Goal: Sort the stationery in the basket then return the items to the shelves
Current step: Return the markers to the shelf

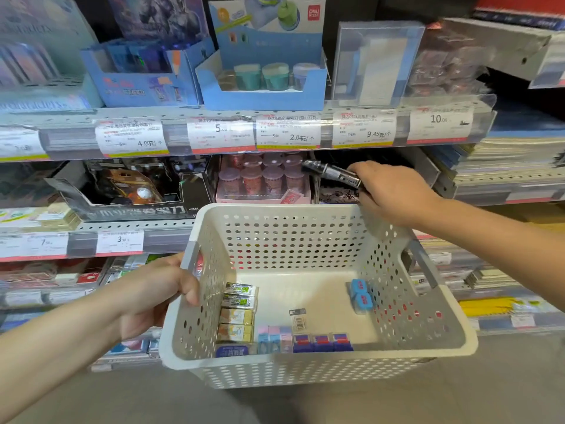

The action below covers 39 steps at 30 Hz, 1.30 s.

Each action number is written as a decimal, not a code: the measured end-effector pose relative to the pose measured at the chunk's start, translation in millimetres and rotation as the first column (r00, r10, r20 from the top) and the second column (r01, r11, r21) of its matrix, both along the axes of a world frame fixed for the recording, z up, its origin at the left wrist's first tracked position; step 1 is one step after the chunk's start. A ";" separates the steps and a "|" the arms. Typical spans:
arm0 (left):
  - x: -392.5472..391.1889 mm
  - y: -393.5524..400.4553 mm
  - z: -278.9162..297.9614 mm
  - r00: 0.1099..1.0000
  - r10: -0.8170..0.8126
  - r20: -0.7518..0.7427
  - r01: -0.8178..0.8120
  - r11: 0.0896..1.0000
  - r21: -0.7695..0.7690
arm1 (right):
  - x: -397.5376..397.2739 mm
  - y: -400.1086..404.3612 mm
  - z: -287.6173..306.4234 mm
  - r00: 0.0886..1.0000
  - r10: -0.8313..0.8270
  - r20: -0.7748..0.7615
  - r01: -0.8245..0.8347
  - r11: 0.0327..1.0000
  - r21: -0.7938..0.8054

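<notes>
Two grips: we are clasping the light, stiff basket (318, 367) rim with our left hand (153, 296), and our right hand (394, 191) is pinching a small, rigid sharpener (331, 172) endwise.

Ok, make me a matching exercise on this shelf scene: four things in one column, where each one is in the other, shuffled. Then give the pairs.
Things:
1. black item
2. two blue erasers
3. three purple erasers
4. left hand

Places:
A. along the near wall of the white basket
B. on the basket's left rim
C. in the right hand, up at the shelf
D. by the basket's right wall

Pairs: 1-C, 2-D, 3-A, 4-B
</notes>
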State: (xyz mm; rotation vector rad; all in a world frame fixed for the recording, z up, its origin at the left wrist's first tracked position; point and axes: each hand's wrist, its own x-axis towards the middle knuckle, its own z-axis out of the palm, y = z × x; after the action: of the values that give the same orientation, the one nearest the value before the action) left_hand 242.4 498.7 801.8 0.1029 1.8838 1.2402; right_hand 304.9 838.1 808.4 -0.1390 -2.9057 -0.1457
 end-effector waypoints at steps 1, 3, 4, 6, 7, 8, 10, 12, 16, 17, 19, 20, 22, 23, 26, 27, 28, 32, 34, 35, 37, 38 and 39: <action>0.5 -1.0 -0.1 1.000 0.003 -0.004 -0.003 1.000 -0.006 | -6.5 6.8 -3.2 0.998 -0.067 0.000 0.067 0.997 0.031; 1.7 -3.0 -0.4 1.000 0.012 -0.003 -0.012 1.000 -0.009 | -20.5 19.5 -8.5 0.985 -0.173 -0.003 0.173 0.984 0.044; 2.4 -3.8 -0.5 1.000 0.014 0.003 -0.014 1.000 -0.007 | -27.6 25.2 -10.8 0.977 -0.212 -0.001 0.212 0.977 0.024; 3.6 -4.9 0.0 1.000 0.013 0.007 -0.013 1.000 -0.001 | -43.3 34.5 -15.0 0.954 -0.296 0.042 0.298 0.954 -0.046; 4.3 -5.0 0.4 1.000 0.014 0.006 -0.014 1.000 0.001 | -51.8 37.7 -16.4 0.936 -0.340 0.085 0.347 0.935 -0.076; 4.9 -5.2 0.9 1.000 0.016 0.005 -0.016 1.000 0.000 | -60.2 40.2 -17.1 0.915 -0.382 0.128 0.395 0.914 -0.095; 6.2 -5.0 1.9 1.000 0.010 0.007 -0.010 1.000 -0.006 | -74.8 43.5 -16.8 0.870 -0.444 0.213 0.474 0.872 -0.119; 6.8 -4.7 3.0 1.000 0.013 0.012 -0.013 1.000 -0.006 | -86.1 46.1 -16.8 0.857 -0.437 0.274 0.485 0.863 -0.140; 5.9 -4.4 4.1 1.000 0.019 0.019 -0.018 1.000 -0.018 | -100.6 47.1 -17.3 0.851 -0.403 0.337 0.482 0.853 -0.199; 5.7 -4.2 4.5 1.000 0.021 0.019 -0.021 1.000 -0.020 | -103.8 46.6 -17.6 0.855 -0.395 0.338 0.479 0.849 -0.221; 5.9 -4.3 5.2 0.999 0.033 0.024 -0.032 0.999 -0.017 | -110.1 45.6 -19.3 0.862 -0.383 0.333 0.472 0.846 -0.250; 5.9 -4.8 5.6 0.999 0.037 0.027 -0.036 0.999 -0.014 | -112.9 44.7 -20.5 0.861 -0.382 0.334 0.473 0.843 -0.254; 5.8 -5.6 6.2 0.999 0.040 0.029 -0.040 0.999 -0.018 | -116.6 41.3 -22.1 0.858 -0.382 0.344 0.478 0.838 -0.264; 5.7 -5.8 6.2 0.999 0.043 0.031 -0.043 0.999 -0.020 | -118.1 40.3 -23.0 0.859 -0.378 0.346 0.478 0.834 -0.275; 6.6 -5.6 6.4 0.998 0.055 0.032 -0.055 0.998 -0.020 | -122.4 39.4 -26.8 0.865 -0.376 0.331 0.474 0.828 -0.300; 7.5 -5.3 7.2 0.998 0.059 0.032 -0.058 0.998 -0.016 | -123.1 39.9 -27.6 0.868 -0.380 0.320 0.475 0.824 -0.310; 8.5 -4.9 8.3 0.997 0.062 0.034 -0.062 0.998 -0.009 | -123.6 40.8 -28.4 0.870 -0.384 0.311 0.475 0.821 -0.316; 10.6 -4.5 10.4 0.997 0.067 0.039 -0.067 0.998 0.011 | -121.6 42.1 -27.4 0.877 -0.381 0.293 0.456 0.851 -0.260; 10.3 -4.8 10.1 0.997 0.072 0.035 -0.072 0.997 0.008 | -121.1 42.2 -26.9 0.890 -0.369 0.267 0.430 0.874 -0.227; 10.0 -4.6 10.0 0.997 0.074 0.036 -0.075 0.997 0.004 | -120.9 42.4 -27.0 0.894 -0.364 0.261 0.422 0.880 -0.219; 9.0 -5.1 9.1 0.996 0.081 0.038 -0.082 0.997 0.003 | -119.7 42.5 -27.9 0.894 -0.363 0.263 0.421 0.882 -0.212; 8.4 -5.2 8.5 0.996 0.085 0.037 -0.085 0.996 0.001 | -119.0 42.8 -28.6 0.893 -0.368 0.261 0.424 0.882 -0.206; 8.0 -5.1 8.2 0.996 0.086 0.034 -0.086 0.996 -0.005 | -117.9 43.1 -29.3 0.893 -0.374 0.251 0.425 0.884 -0.194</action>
State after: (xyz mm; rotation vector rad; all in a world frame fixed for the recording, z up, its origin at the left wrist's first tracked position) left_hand 250.4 493.6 810.0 -0.0018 1.8778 1.2885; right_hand 187.0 881.2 779.1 -0.8209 -3.0469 0.1419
